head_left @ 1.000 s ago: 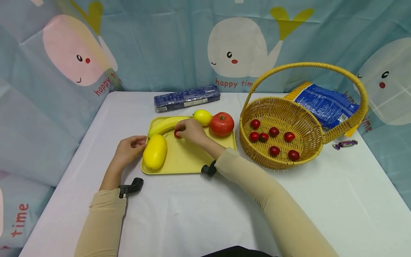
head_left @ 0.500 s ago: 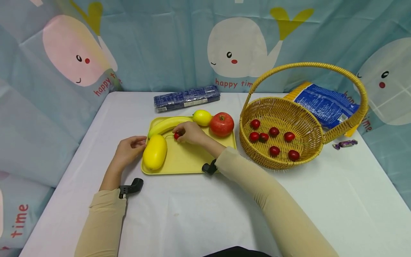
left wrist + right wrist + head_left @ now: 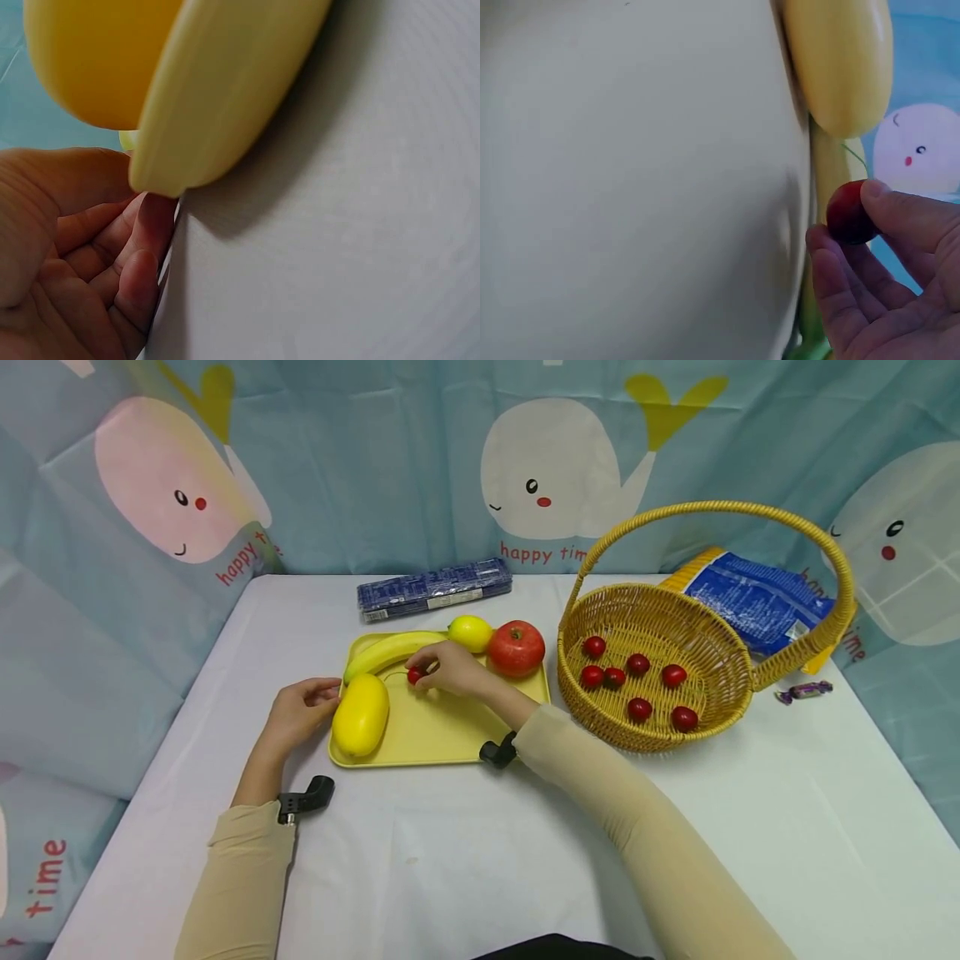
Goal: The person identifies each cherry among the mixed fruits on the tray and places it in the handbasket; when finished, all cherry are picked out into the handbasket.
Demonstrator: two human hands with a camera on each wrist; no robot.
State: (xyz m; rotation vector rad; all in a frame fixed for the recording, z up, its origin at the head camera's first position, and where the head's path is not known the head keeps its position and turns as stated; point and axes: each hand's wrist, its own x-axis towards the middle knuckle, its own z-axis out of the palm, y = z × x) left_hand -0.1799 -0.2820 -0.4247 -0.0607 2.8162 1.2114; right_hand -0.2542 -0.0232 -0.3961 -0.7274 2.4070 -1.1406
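My right hand (image 3: 455, 670) pinches a red cherry (image 3: 849, 213) between thumb and fingers over the yellow tray (image 3: 442, 735). A thin green stem sticks up from the cherry. At the tray's left edge, my left hand (image 3: 302, 710) holds the rim, with the thumb (image 3: 90, 176) against it and the other fingers bent below. A yellow, melon-like fruit (image 3: 361, 716) lies on the tray beside that hand. Behind the cherry is a banana (image 3: 390, 652). A lemon (image 3: 471, 633) and a red apple (image 3: 516, 648) sit at the tray's back right.
Right of the tray stands a wicker basket (image 3: 652, 739) with a tall handle and several cherries (image 3: 673, 676) inside. A dark blue packet (image 3: 435, 589) lies behind the tray. Behind the basket is a blue and yellow bag (image 3: 757, 597), with a wrapped candy (image 3: 804, 692) nearby.
My right hand has shifted slightly to the right, and the cherry's stem has come into sight. The left hand stays at the tray's edge. The head view has moved a little.
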